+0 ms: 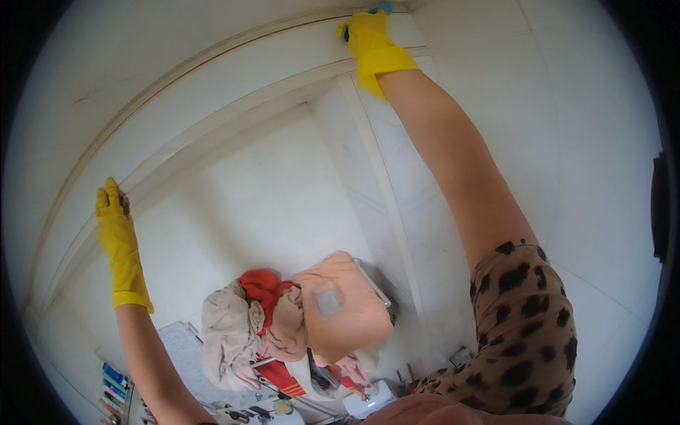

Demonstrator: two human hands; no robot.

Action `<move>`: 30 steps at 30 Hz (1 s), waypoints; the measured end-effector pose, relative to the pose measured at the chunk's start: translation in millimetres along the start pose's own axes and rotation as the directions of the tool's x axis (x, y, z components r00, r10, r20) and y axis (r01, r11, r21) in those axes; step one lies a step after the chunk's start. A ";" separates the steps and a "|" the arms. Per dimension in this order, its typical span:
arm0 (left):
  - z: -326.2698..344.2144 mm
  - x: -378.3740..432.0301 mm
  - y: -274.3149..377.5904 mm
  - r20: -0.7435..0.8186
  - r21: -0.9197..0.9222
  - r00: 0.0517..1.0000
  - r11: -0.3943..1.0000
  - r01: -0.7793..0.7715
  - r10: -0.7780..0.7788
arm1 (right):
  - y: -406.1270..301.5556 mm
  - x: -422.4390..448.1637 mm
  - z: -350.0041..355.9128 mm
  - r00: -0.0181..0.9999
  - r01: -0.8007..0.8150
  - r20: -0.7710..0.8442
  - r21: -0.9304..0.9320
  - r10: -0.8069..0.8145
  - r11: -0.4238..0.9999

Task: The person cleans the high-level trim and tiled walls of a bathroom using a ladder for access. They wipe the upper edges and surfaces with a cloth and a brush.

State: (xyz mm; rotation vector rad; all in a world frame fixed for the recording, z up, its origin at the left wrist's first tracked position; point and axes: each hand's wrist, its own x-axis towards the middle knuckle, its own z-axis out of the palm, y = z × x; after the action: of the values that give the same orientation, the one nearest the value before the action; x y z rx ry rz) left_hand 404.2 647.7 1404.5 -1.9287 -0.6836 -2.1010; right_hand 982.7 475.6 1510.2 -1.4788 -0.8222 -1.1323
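Observation:
My right hand, in a yellow rubber glove, is raised to the trim under the ceiling, near the corner. It is closed around a blue cloth or sponge, mostly hidden by the glove. My left hand, gloved the same way, lies against the white ledge at the left with its fingers stretched out. Beside its palm shows a small dark reddish-brown thing; whether the hand grips it is unclear. Between the ledge and the ceiling trim runs a white band of wall.
Below, beige towels, a red cloth and a peach-coloured folded textile form a pile. Tubes and bottles stand at the lower left. A white tiled wall rises on the right, with a dark object at its edge.

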 end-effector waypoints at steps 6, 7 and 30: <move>12.2 -6.1 3.7 0.119 0.800 0.879 0.479 -0.360 0.462 | 50.8 3.5 -25.1 0.974 -0.213 -0.060 0.073 0.218 0.974; 14.3 -5.3 4.3 0.113 0.797 0.876 0.483 -0.361 0.469 | 47.6 7.1 -25.3 0.973 -0.215 -0.061 0.092 0.221 0.972; 12.7 0.5 -23.4 0.036 0.101 0.996 0.992 -0.080 0.076 | 123.3 15.5 -188.3 0.851 0.505 0.294 -0.684 -0.435 0.526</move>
State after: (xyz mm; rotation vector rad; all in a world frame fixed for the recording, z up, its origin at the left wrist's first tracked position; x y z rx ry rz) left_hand 404.7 674.0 1400.9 -1.9063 -0.6964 -1.9536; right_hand 1059.0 264.8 1485.1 -2.0527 -0.8965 -2.0131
